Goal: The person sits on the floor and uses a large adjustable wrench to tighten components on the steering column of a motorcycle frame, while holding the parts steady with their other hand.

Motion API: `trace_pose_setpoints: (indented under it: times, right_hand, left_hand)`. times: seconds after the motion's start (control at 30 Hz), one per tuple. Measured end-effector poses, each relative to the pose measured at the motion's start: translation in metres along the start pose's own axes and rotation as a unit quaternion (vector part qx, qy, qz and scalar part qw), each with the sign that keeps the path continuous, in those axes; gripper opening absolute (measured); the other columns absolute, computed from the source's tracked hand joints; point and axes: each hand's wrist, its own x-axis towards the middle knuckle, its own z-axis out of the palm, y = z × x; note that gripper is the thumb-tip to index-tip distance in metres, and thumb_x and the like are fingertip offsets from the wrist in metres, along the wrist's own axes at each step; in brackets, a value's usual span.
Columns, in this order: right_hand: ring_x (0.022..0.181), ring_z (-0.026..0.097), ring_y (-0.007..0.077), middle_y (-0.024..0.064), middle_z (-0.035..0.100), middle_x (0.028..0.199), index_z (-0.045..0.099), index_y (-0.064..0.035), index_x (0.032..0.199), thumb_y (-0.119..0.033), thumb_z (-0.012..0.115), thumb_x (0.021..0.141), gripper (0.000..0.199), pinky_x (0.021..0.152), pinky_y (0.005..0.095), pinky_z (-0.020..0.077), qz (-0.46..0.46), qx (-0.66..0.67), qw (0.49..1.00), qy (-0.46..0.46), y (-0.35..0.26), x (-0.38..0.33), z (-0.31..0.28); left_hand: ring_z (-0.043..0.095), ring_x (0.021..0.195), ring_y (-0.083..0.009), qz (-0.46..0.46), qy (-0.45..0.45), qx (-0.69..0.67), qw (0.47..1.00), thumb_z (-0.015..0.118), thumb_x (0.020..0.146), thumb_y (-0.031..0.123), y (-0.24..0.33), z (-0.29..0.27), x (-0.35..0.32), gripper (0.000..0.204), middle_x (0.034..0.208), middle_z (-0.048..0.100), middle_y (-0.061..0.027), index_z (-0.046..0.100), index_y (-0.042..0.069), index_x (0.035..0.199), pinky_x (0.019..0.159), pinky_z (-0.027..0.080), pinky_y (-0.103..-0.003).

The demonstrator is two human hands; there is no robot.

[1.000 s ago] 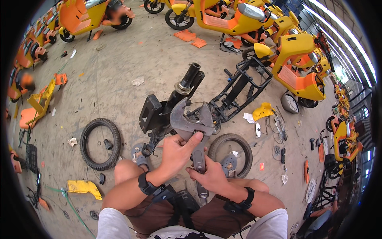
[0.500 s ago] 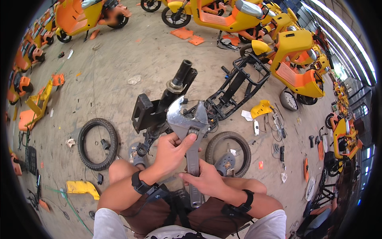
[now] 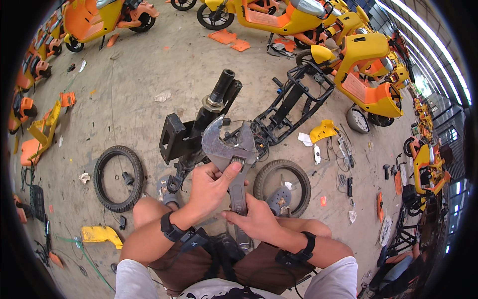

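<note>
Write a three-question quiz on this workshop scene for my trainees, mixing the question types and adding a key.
1. Short answer: What do the left hand and the right hand hold together?

2. Multiple choice: How many loose tyres lie on the floor near the person's legs?
A) one
B) two
C) four

3. True or false: The right hand grips farther from the person's body than the left hand does.

Key:
1. A large adjustable wrench.
2. B: one toward the left, one toward the right.
3. False: the left hand is farther out, close to the wrench's head; the right hand is lower on the handle.
</note>
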Motion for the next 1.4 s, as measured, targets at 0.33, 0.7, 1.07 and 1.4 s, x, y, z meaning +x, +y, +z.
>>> trace_pose_setpoints:
  times: [0.33, 0.7, 1.07, 1.4]
  right_hand:
    - [0.068, 0.068, 0.0287, 0.0133, 0.066, 0.071, 0.057, -0.0010, 0.108, -0.033, 0.072, 0.082, 0.044, 0.063, 0.0384, 0.0502, 0.006, 0.018, 1.000, -0.025, -0.008, 0.004, 0.000]
    - [0.071, 0.064, 0.0377, 0.0188, 0.064, 0.076, 0.055, -0.0060, 0.118, -0.031, 0.071, 0.081, 0.048, 0.066, 0.0432, 0.0486, -0.065, 0.024, 0.998, 0.004, 0.008, 0.006, 0.002]
    - [0.076, 0.064, 0.0381, 0.0217, 0.065, 0.082, 0.053, -0.0015, 0.119, -0.029, 0.069, 0.081, 0.049, 0.069, 0.0442, 0.0494, -0.041, 0.021, 0.999, 0.002, 0.004, 0.003, 0.001]
    - [0.050, 0.055, 0.0105, 0.0042, 0.056, 0.067, 0.050, 0.0019, 0.109, -0.007, 0.061, 0.086, 0.027, 0.047, 0.0270, 0.0473, 0.048, 0.259, 0.964, -0.026, -0.022, -0.011, 0.001]
  left_hand:
    - [0.071, 0.077, -0.0193, 0.013, -0.005, -0.026, 1.000, 0.064, 0.094, 0.030, -0.004, -0.011, 0.000, 0.038, 0.082, 0.069, -0.0109, 0.065, -0.009, 0.095, 0.063, 0.055, -0.028]
    - [0.070, 0.076, -0.0206, 0.005, 0.027, 0.017, 0.999, 0.061, 0.096, 0.029, -0.002, -0.001, -0.001, 0.037, 0.083, 0.070, -0.0141, 0.065, -0.008, 0.098, 0.066, 0.056, -0.030]
    - [0.070, 0.071, -0.0197, 0.008, 0.040, 0.057, 0.998, 0.064, 0.093, 0.025, 0.000, 0.003, -0.004, 0.033, 0.081, 0.070, -0.0140, 0.066, -0.008, 0.094, 0.064, 0.056, -0.030]
    - [0.070, 0.080, -0.0203, -0.002, -0.012, 0.024, 1.000, 0.061, 0.096, 0.021, -0.001, -0.009, -0.002, 0.031, 0.089, 0.070, -0.0151, 0.063, -0.009, 0.102, 0.071, 0.056, -0.031]
